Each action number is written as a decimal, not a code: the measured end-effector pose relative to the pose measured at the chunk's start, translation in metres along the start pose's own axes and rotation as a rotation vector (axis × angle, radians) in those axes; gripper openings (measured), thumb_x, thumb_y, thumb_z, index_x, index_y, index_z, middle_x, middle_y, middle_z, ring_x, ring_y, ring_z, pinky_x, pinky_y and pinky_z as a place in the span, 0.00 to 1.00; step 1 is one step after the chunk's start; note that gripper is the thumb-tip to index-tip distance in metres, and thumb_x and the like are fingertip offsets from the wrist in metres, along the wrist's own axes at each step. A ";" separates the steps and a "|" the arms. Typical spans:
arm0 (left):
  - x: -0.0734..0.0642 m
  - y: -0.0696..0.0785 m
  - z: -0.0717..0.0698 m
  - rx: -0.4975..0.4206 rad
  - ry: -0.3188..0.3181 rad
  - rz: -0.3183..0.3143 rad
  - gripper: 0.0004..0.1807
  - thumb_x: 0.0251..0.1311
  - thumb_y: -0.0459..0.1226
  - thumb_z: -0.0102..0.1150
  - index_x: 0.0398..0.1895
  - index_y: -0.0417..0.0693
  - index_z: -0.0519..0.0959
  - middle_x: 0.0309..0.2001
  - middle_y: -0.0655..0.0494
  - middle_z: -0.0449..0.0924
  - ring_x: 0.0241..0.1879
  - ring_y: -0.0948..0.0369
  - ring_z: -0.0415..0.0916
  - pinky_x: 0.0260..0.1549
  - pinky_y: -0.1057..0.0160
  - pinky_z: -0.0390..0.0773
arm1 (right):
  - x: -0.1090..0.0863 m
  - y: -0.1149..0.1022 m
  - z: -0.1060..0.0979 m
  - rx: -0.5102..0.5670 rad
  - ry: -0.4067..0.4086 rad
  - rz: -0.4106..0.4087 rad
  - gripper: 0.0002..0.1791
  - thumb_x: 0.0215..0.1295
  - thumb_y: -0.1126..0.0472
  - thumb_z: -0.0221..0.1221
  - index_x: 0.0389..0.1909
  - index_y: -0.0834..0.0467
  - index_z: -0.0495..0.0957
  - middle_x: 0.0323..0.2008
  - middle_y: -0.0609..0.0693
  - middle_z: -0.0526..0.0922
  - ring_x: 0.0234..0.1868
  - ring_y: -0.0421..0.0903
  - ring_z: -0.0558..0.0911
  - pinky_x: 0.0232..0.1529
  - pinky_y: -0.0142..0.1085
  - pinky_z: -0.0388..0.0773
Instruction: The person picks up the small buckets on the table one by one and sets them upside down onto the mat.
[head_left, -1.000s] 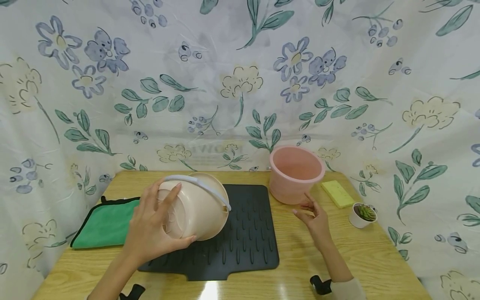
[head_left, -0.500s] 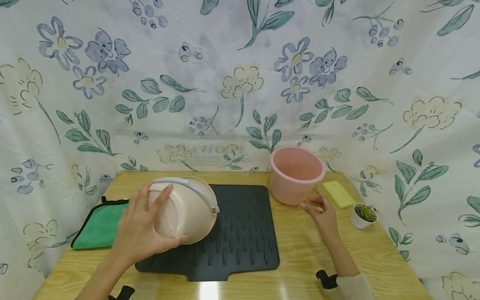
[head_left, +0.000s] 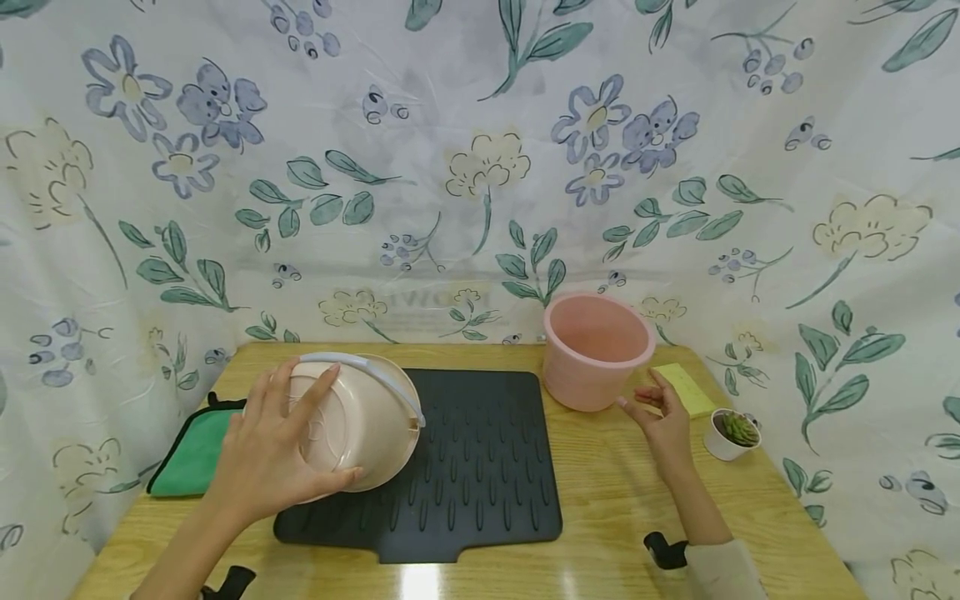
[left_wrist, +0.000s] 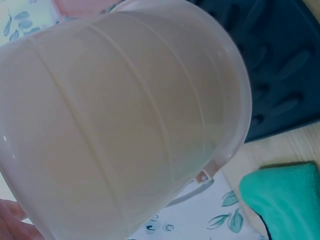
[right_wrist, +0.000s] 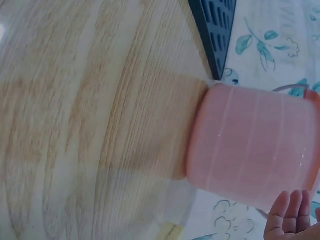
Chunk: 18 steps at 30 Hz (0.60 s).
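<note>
A cream bucket [head_left: 363, 421] with a pale handle is tipped on its side in the head view, its base toward my left hand [head_left: 262, 450]. That hand grips it around the base, thumb low and fingers spread over the top. The left wrist view is mostly filled by the bucket's ribbed wall [left_wrist: 130, 110]. A pink bucket [head_left: 581, 379] stands upright at the back right of the table. Just right of and in front of it is my right hand [head_left: 663, 425], fingers loosely bent around nothing. Whether a fingertip touches the pink wall [right_wrist: 250, 140] I cannot tell.
A black ridged mat [head_left: 480, 475] lies mid-table, partly under the cream bucket. To its left is a green cloth [head_left: 187, 458] with black edging. A yellow sponge [head_left: 684, 390] and a small potted succulent [head_left: 729, 437] sit at the right. Floral curtain surrounds the table.
My left hand has carried the cream bucket to the left, covering more of the green cloth. My right hand has shifted right from the front of the pink bucket, which stays put.
</note>
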<state>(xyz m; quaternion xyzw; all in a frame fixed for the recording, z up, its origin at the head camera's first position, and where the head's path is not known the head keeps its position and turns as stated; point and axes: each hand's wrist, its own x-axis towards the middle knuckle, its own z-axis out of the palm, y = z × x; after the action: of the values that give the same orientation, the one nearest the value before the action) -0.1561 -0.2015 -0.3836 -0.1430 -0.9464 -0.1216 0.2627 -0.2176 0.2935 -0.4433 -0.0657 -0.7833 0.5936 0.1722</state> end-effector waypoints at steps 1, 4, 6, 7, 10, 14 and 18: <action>0.000 -0.001 0.000 0.005 -0.005 -0.001 0.68 0.22 0.70 0.74 0.77 0.71 0.56 0.73 0.41 0.53 0.68 0.37 0.54 0.40 0.20 0.65 | 0.001 0.000 -0.001 0.001 0.003 0.001 0.40 0.64 0.63 0.66 0.76 0.54 0.59 0.49 0.49 0.74 0.48 0.35 0.74 0.45 0.17 0.73; 0.001 -0.003 -0.001 0.013 -0.017 -0.002 0.68 0.23 0.71 0.74 0.77 0.71 0.56 0.73 0.41 0.53 0.68 0.37 0.53 0.40 0.20 0.65 | 0.004 0.000 -0.002 0.011 0.014 0.001 0.41 0.64 0.63 0.66 0.76 0.52 0.59 0.47 0.46 0.74 0.48 0.36 0.74 0.45 0.17 0.73; 0.002 -0.004 0.000 0.018 -0.031 -0.003 0.67 0.24 0.71 0.73 0.76 0.71 0.56 0.73 0.41 0.53 0.68 0.37 0.53 0.40 0.20 0.65 | 0.007 -0.001 -0.003 0.017 0.021 0.012 0.41 0.64 0.63 0.66 0.76 0.51 0.59 0.46 0.44 0.74 0.48 0.36 0.74 0.45 0.17 0.74; 0.002 -0.004 0.000 0.021 -0.040 -0.005 0.67 0.24 0.71 0.73 0.77 0.71 0.56 0.73 0.41 0.53 0.68 0.37 0.52 0.40 0.20 0.65 | 0.009 -0.001 -0.004 0.016 0.022 0.021 0.41 0.65 0.62 0.65 0.76 0.50 0.58 0.46 0.43 0.74 0.48 0.36 0.74 0.44 0.17 0.73; 0.004 -0.006 0.002 0.030 -0.060 -0.003 0.66 0.26 0.72 0.72 0.77 0.71 0.56 0.73 0.40 0.53 0.69 0.38 0.52 0.38 0.23 0.67 | 0.013 -0.002 -0.005 0.012 0.031 0.037 0.42 0.66 0.61 0.65 0.77 0.49 0.56 0.47 0.44 0.74 0.48 0.34 0.73 0.44 0.16 0.73; 0.013 -0.006 0.005 0.036 -0.097 0.007 0.65 0.29 0.73 0.70 0.77 0.69 0.56 0.73 0.40 0.51 0.68 0.39 0.52 0.36 0.26 0.68 | 0.018 -0.005 -0.007 -0.008 0.053 0.043 0.42 0.66 0.58 0.64 0.77 0.49 0.55 0.48 0.46 0.74 0.45 0.31 0.73 0.43 0.16 0.70; 0.025 -0.008 0.011 0.040 -0.145 0.019 0.66 0.31 0.75 0.67 0.78 0.69 0.53 0.73 0.39 0.51 0.67 0.38 0.53 0.38 0.23 0.66 | 0.021 -0.008 -0.005 -0.011 0.059 0.057 0.42 0.67 0.54 0.64 0.78 0.49 0.54 0.47 0.45 0.74 0.44 0.31 0.72 0.43 0.17 0.70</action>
<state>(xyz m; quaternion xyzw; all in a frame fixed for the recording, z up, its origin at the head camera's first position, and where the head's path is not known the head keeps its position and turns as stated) -0.1846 -0.1999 -0.3807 -0.1549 -0.9639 -0.0895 0.1972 -0.2345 0.3021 -0.4310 -0.1065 -0.7789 0.5920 0.1778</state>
